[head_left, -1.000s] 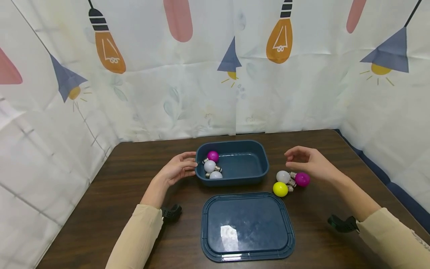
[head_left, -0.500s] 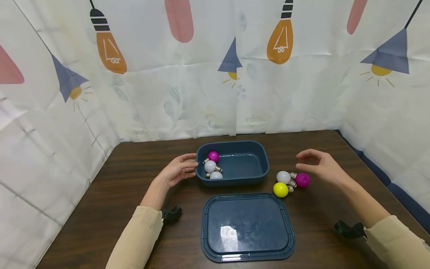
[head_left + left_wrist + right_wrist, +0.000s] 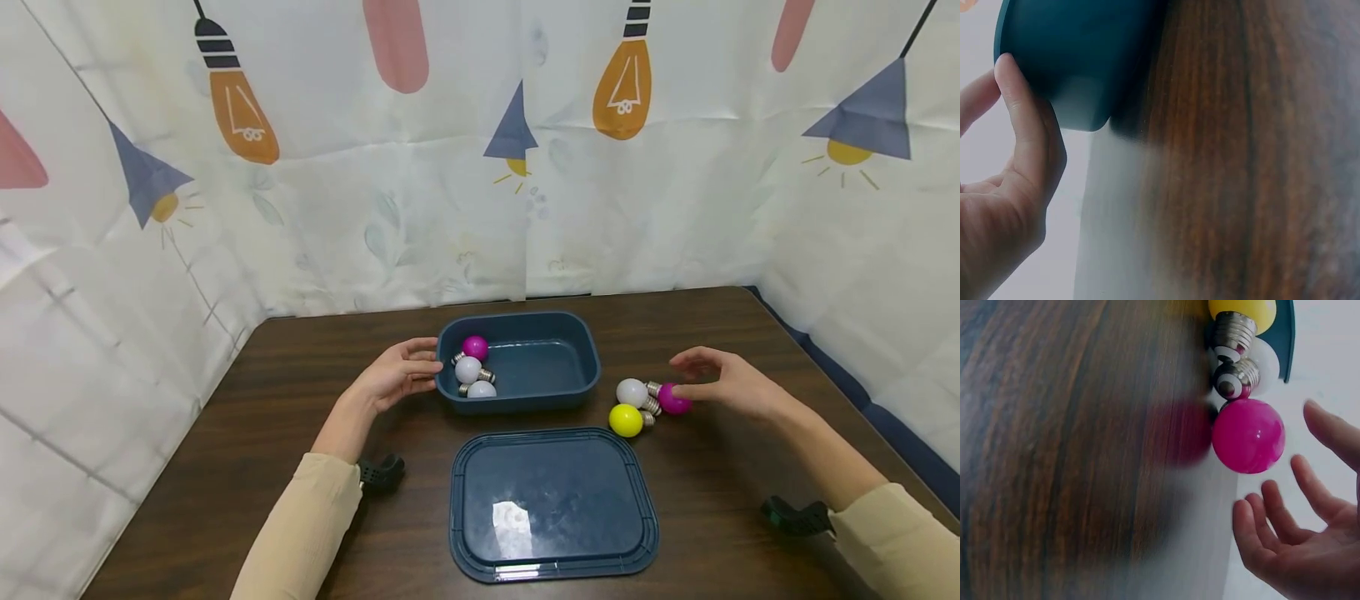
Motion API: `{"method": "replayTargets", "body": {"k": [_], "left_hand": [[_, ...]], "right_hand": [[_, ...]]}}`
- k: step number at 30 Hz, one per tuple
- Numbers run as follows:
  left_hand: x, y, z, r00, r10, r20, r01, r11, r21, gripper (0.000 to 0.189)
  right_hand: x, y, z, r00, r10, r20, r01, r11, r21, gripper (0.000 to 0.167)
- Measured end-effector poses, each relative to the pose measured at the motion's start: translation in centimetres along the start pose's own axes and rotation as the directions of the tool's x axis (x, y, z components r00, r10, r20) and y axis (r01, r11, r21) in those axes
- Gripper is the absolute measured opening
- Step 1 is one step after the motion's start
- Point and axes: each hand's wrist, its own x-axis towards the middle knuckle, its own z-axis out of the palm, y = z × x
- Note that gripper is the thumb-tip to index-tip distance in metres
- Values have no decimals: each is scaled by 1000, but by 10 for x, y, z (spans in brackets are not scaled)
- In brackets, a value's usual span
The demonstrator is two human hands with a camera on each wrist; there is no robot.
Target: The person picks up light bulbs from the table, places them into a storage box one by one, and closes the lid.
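A dark blue box (image 3: 547,367) holds one magenta bulb (image 3: 476,347) and two white bulbs at its left end. My left hand (image 3: 390,377) rests its fingertips against the box's left end, fingers loosely bent. Right of the box, a magenta bulb (image 3: 674,402), a white bulb (image 3: 631,392) and a yellow bulb (image 3: 626,421) lie together on the table, metal bases touching or nearly so. Just over the loose magenta bulb hovers my right hand (image 3: 733,387), thumb and fingers spread. The right wrist view shows a gap between that hand and the magenta bulb (image 3: 1249,436).
A flat dark blue lid (image 3: 555,500) lies on the brown wooden table (image 3: 247,467) in front of the box. Behind the table hangs a white curtain (image 3: 450,225) with printed lamps and bulbs.
My right hand has moved right, away from the box, and then down toward the loose magenta bulb. The left hand, box and bulbs have stayed in place.
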Motion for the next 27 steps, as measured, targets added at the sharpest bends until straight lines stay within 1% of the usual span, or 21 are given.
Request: {"method": "replayTargets", "body": {"k": [3,11,15,19,21,27], "left_hand": [[0,1,0,1000,-6,-9,6,1000,0,59],[-1,3,1,1000,-8,3,8,1000,13,60],[-1,5,2,1000,7,5,-7,1000,20,61],[-1,3,1,1000,-8,-2,8,1000,23,60],[-2,2,1,1000,-13,-6,13,1000,21,59],[-1,4,2,1000,9,5,-9,1000,25,59]], "right_hand": [[0,4,-1,999,-18,39,18,1000,1,55],[1,9,4,997,-27,76,27,1000,-8,54],[1,9,6,997,-19,81,18,1000,16,48],[0,8,7,996,-16,92,14,1000,25,42],[-1,8,7,996,-18,92,16,1000,20,42],[-1,7,4,997,-12,81,10,999,32,42]]}}
